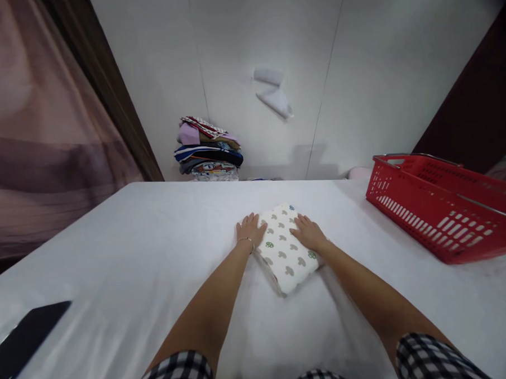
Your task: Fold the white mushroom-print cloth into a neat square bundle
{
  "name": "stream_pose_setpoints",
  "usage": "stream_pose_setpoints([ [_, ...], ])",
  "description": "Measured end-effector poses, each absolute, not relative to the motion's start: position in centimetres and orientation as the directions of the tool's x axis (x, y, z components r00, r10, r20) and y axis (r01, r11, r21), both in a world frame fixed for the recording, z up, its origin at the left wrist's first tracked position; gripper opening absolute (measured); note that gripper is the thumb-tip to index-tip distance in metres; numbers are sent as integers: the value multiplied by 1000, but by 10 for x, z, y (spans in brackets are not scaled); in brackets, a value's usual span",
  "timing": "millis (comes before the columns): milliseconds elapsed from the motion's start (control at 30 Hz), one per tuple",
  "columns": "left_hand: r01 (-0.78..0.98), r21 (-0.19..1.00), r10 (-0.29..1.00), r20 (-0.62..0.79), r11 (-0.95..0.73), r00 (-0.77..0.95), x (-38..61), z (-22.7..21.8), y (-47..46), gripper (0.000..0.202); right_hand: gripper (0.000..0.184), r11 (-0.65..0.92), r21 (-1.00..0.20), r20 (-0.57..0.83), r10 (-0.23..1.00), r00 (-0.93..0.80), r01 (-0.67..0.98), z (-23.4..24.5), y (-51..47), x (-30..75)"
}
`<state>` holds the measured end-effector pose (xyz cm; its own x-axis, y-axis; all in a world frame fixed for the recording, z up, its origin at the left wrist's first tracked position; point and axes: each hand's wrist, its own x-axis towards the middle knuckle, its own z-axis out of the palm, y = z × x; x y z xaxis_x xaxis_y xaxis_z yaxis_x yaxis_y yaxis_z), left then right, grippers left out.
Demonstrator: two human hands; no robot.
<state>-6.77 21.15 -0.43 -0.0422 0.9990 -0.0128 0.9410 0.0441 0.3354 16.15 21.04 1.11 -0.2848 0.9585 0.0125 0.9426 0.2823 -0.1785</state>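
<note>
A: Where is the folded white cloth with grey-brown and green mushroom-like motifs point(283, 249)?
B: Flat on the broad surface covered in white fabric point(155, 249), turned cornerwise to the viewer.

A: And the hands?
B: The left hand point(251, 230), a thin pale bracelet point(251, 244) at its wrist, rests palm down on the cloth's left edge, fingers slightly apart. The right hand point(308, 233) rests on the cloth's right side, its fingers likewise parted; neither hand grips it.

A: What surrounds the cloth?
B: To its right, well apart, a red plastic basket with slotted walls and metal handles point(438, 209); beyond it, leftward, a stack of multicoloured folded textiles point(209, 149); far to its left and nearer the viewer, a flat black object point(29, 344), partly out of frame.
</note>
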Motion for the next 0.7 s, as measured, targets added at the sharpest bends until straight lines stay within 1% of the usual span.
stream_pose_setpoints([
  [100, 941, 335, 999, 1, 41, -43, -68, -4, 211, 64, 57, 281, -169, -39, 956, -292, 945, 7, 214, 163],
  [200, 942, 332, 999, 4, 45, -49, -67, -4, 210, 64, 60, 304, -166, -9, 951, -310, 938, 17, 221, 151],
  [300, 944, 326, 998, 6, 50, -55, -66, -5, 210, 64, 64, 393, -162, 49, 919, -390, 905, 25, 237, 132],
  [367, 945, 324, 998, 15, 50, -58, -67, -6, 211, 63, 65, 417, -164, 44, 909, -415, 894, 23, 250, 120],
  [533, 948, 314, 998, 29, 52, -64, -67, -7, 212, 62, 67, 360, -184, -42, 927, -373, 915, 5, 275, 110],
  [700, 945, 323, 998, 14, 58, -66, -67, -6, 211, 64, 66, 368, -212, -67, 919, -389, 905, 5, 276, 115],
])
